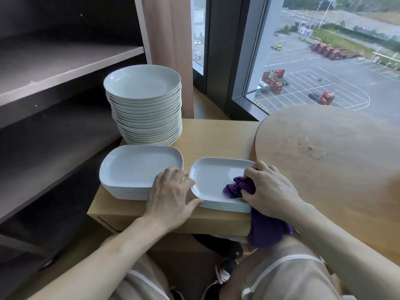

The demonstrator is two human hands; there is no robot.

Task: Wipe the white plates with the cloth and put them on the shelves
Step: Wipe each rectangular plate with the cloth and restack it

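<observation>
A low stack of small rectangular white plates (pixel 214 176) sits at the front of a wooden box top (pixel 216 135). My right hand (pixel 270 189) presses a purple cloth (pixel 238 188) onto the top plate's right side; more of the cloth hangs below my wrist. My left hand (pixel 171 195) grips the left rim of that stack, thumb on the front corner. To the left lies a stack of larger rectangular white plates (pixel 134 167). Behind them stands a tall stack of round white plates (pixel 142 83). Dark shelves (pixel 65 61) on the left hold nothing.
A round wooden tabletop (pixel 329 156) lies close on the right, touching the box. A window (pixel 324 50) and a curtain (pixel 171 40) stand behind. My knees are below the box's front edge.
</observation>
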